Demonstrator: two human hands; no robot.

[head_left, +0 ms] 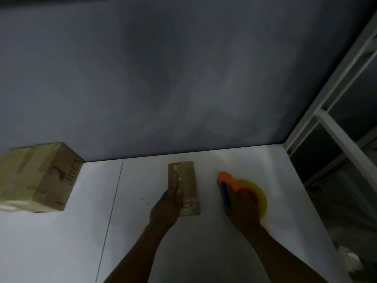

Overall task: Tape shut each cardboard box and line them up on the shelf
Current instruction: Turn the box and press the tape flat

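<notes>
A small flat cardboard box lies on the white table near the wall. My left hand grips its near left edge, fingers on top. To the right, my right hand holds an orange and blue tape dispenser with a yellow tape roll, resting on the table beside the box. A larger cardboard box, wrapped in tape and printed with letters, stands at the far left against the wall.
A grey wall rises right behind the table. A white metal shelf frame stands at the right, past the table's edge. A thin seam runs across the tabletop.
</notes>
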